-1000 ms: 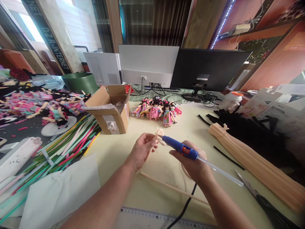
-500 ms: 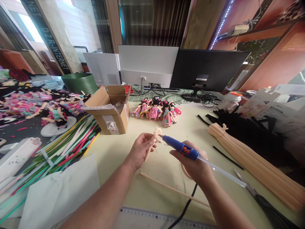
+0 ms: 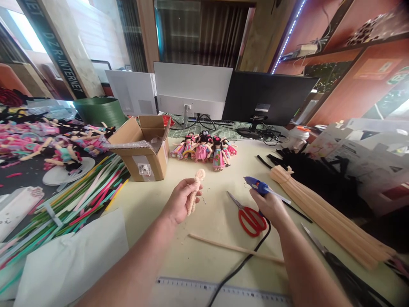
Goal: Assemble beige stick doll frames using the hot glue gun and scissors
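My left hand (image 3: 182,197) is closed around a small doll body (image 3: 199,175) twisted from beige pipe cleaner, its round looped top rising above the fingers. Further right, my right hand (image 3: 269,208) grips a blue glue gun (image 3: 256,185), the nozzle turned to the left and a clear glue stick out of its back. The gun is apart from the doll body. Red-handled scissors (image 3: 252,221) lie on the table between the hands. A single beige pipe cleaner (image 3: 233,247) lies nearer to me, crossing the black cord (image 3: 236,269).
Several finished dolls (image 3: 204,149) sit beyond my hands, beside an open cardboard box (image 3: 143,162). Coloured pipe cleaners (image 3: 92,192) spread at left. A beige bundle (image 3: 322,213) and black scissors (image 3: 338,268) lie right. A ruler (image 3: 220,291) runs along the front.
The glue gun has moved away to the right from the doll body, uncovering the red scissors. My left hand now holds the body more upright.
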A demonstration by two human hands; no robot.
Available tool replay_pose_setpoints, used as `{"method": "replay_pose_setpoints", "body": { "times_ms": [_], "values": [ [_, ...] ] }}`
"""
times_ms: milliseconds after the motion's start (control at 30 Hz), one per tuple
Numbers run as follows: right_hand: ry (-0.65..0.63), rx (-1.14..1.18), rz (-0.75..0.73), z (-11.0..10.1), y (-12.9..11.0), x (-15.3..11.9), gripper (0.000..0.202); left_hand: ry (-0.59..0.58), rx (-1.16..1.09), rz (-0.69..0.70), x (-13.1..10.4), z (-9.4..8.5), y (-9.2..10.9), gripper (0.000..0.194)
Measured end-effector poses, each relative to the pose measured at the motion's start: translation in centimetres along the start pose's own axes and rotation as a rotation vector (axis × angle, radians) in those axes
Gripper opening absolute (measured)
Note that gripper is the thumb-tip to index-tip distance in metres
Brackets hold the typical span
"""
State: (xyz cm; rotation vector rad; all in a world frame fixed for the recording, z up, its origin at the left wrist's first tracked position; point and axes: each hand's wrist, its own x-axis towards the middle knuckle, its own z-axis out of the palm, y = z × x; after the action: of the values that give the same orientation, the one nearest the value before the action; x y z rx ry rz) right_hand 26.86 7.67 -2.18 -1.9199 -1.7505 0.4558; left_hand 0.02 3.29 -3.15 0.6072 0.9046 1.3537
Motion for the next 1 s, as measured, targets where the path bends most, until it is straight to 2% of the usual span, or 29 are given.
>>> {"method": "replay_pose_setpoints", "body": {
  "times_ms": [100, 200, 300, 367, 433, 500, 567, 633, 733, 833, 900, 1000],
  "values": [
    [-0.013, -0.131, -0.007, -0.6, 1.0, 0.6, 0.045, -0.02, -0.025, -0.02, -0.1, 0.0, 0.2, 0.027],
    [-0.034, -0.311, -0.009, -2.5, 1.3, 0.2, 0.047, -0.02, -0.035, -0.016, -0.1, 0.0, 0.4, 0.026],
    [-0.069, -0.44, -0.007, -4.7, 0.5, -1.6, 0.047, -0.023, -0.046, -0.008, -0.1, 0.0, 0.6, 0.025],
    [-0.125, -0.424, -0.097, -5.3, -1.1, -3.7, 0.041, -0.033, -0.046, -0.004, -0.2, 0.0, 0.6, 0.025],
    [-0.296, -0.307, -0.31, -4.6, -3.3, -5.9, 0.03, -0.042, -0.03, 0.002, -0.3, 0.1, 0.5, 0.025],
    [-0.453, -0.194, -0.525, -2.8, -5.6, -8.0, 0.007, -0.051, 0.0, 0.018, -0.4, 0.2, 0.4, 0.026],
    [-0.509, -0.217, -0.631, -0.7, -7.3, -9.5, 0.008, -0.058, 0.029, 0.039, -0.5, 0.2, 0.3, 0.026],
    [-0.49, -0.284, -0.667, 1.1, -8.1, -10.2, 0.008, -0.067, 0.046, 0.058, -0.5, 0.0, 0.3, 0.027],
    [-0.489, -0.289, -0.675, 1.7, -7.8, -9.5, 0.014, -0.072, 0.058, 0.071, -0.3, -0.1, 0.3, 0.029],
    [-0.487, -0.249, -0.62, 0.1, -7.0, -7.1, 0.015, -0.056, 0.061, 0.06, -0.3, 0.0, 0.5, 0.028],
    [-0.418, -0.21, -0.566, -1.4, -6.7, -5.3, 0.014, -0.046, 0.064, 0.054, -0.4, 0.2, 0.6, 0.026],
    [-0.254, 0.029, -0.512, -2.4, -6.9, -3.6, 0.009, -0.046, 0.083, 0.041, -0.6, 0.5, 0.6, 0.021]
  ]
}}
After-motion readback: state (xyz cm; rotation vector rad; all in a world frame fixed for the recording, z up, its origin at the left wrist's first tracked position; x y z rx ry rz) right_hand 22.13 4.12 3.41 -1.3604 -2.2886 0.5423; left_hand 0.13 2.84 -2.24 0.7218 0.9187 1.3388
